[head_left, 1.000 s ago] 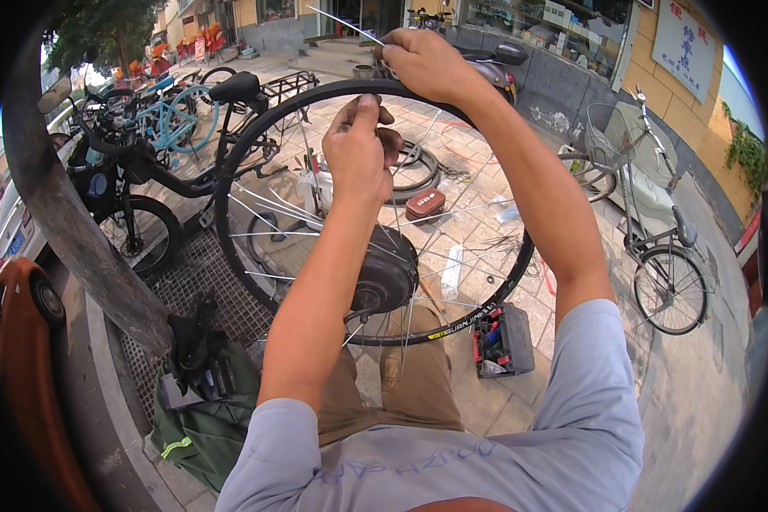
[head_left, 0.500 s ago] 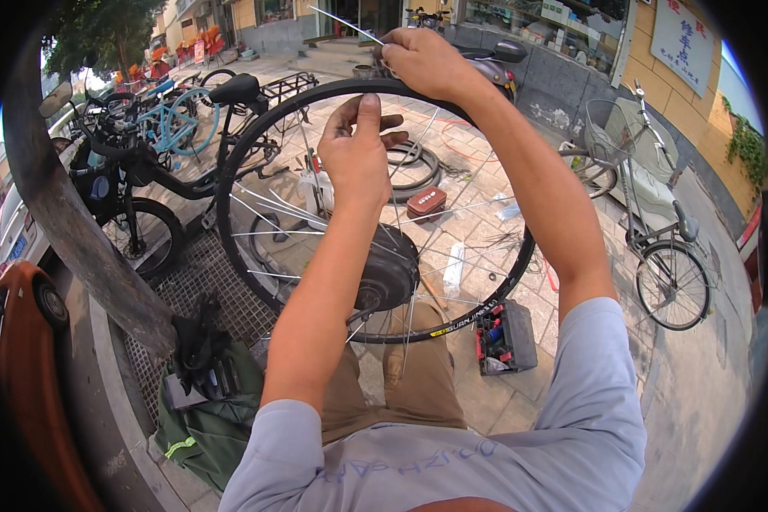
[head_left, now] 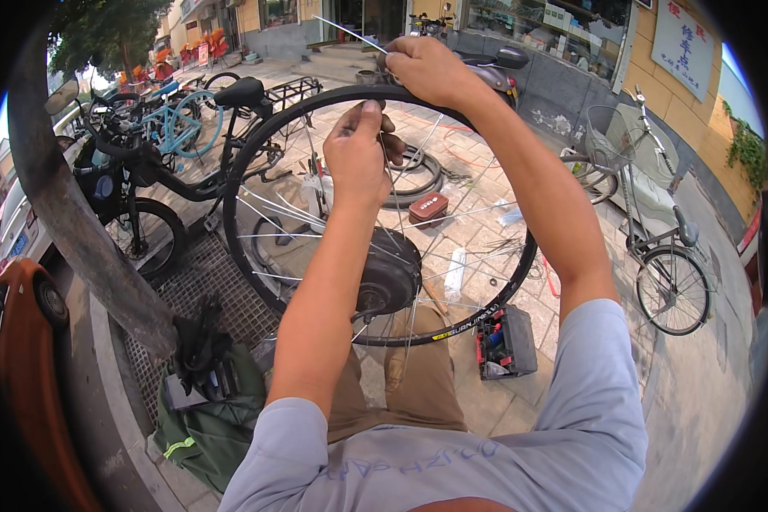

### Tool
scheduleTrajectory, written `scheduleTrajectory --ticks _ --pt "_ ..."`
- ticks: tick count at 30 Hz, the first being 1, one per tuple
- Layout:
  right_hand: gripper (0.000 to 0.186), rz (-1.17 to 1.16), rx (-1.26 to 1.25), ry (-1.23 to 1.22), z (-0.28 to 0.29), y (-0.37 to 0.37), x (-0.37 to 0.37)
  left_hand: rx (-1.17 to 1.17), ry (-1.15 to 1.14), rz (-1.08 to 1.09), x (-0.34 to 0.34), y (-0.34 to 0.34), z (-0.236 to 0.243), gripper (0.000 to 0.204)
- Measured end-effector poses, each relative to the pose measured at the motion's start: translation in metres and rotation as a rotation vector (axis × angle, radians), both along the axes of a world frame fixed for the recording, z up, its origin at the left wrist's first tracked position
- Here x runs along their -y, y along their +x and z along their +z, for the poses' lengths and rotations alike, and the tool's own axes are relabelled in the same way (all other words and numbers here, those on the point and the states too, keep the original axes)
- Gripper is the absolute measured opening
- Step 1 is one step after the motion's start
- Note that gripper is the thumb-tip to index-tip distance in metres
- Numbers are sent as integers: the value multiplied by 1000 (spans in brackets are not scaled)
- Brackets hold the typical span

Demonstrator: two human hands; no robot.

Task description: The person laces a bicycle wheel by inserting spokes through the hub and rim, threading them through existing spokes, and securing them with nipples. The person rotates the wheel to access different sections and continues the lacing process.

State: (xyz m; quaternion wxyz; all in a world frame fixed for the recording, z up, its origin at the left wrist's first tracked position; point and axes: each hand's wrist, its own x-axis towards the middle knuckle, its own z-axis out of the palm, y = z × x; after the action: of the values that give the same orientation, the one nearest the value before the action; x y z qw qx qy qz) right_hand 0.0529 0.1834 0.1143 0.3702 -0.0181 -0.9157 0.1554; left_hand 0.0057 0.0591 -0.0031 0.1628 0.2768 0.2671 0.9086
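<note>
A black bicycle wheel rim (head_left: 237,198) stands upright in front of me, with a dark hub motor (head_left: 390,271) and thin silvery spokes (head_left: 275,235) inside it. My left hand (head_left: 361,158) is inside the rim near its top, thumb and fingers closed on what looks like a spoke; its tip is hidden by the fingers. Just over the rim's top edge, my right hand (head_left: 427,72) grips a thin silvery rod (head_left: 348,32) that points up and to the left. The rod's other end is hidden in the hand.
Behind the wheel lie black tyres (head_left: 418,171) and a red-brown case (head_left: 428,209). An open toolbox (head_left: 505,343) stands by my right knee. A tree trunk (head_left: 85,222) and parked bikes (head_left: 136,171) are on the left; another bicycle (head_left: 670,282) is on the right.
The wheel has shifted slightly to the right in view. My left thumb and fingers have drawn closer together, a little lower. My right hand still holds the rod.
</note>
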Motion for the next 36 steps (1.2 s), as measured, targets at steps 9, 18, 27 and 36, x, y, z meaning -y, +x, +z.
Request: scheduleTrajectory --ticks 9,18,27,36 --pt "35 6 -40 51 -2 -12 -13 -305 -161 494 -9 13 -1 36" --pt "34 38 30 -59 8 9 9 -228 -157 272 5 7 4 25" --pt "40 37 -67 -92 1 0 -10 -515 -422 358 16 16 -6 40" --pt "41 25 -6 31 -2 -6 -12 -1073 -602 930 26 -5 -19 44"
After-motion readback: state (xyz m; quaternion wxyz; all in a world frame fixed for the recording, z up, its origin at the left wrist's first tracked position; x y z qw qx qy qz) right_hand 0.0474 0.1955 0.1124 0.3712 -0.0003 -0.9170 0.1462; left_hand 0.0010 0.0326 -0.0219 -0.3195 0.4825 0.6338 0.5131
